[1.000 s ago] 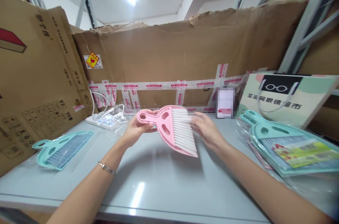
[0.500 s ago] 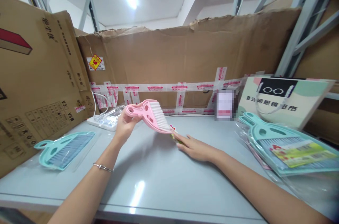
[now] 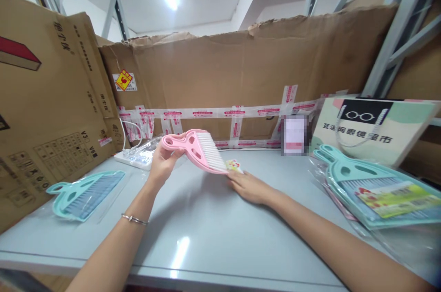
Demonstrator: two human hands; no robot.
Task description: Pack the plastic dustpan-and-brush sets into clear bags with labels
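Note:
My left hand (image 3: 164, 157) grips the handle of a pink dustpan (image 3: 193, 157) above the table. A brush with white bristles (image 3: 210, 151) is nested in that dustpan, tilted with its bristle end down to the right. At the dustpan's lower right corner, my right hand (image 3: 250, 187) has its fingers together on a small printed card (image 3: 233, 165), yellow-green and white. The fingers cover part of the card, and the thumb is mostly hidden. Whether the fingertips also touch the dustpan's edge, I cannot tell.
A turquoise dustpan and brush (image 3: 86, 195) lies at the left. More turquoise sets in clear plastic (image 3: 382, 191) are stacked at the right, before a paper bag (image 3: 375, 131). A white power strip (image 3: 134, 159) sits behind my left hand. Cardboard boxes (image 3: 213, 80) wall off the back and left.
My right hand has shifted slightly left, closer to the dustpan's lower corner. The card's face shows more now, above the fingers. My left hand and the pink dustpan have barely moved.

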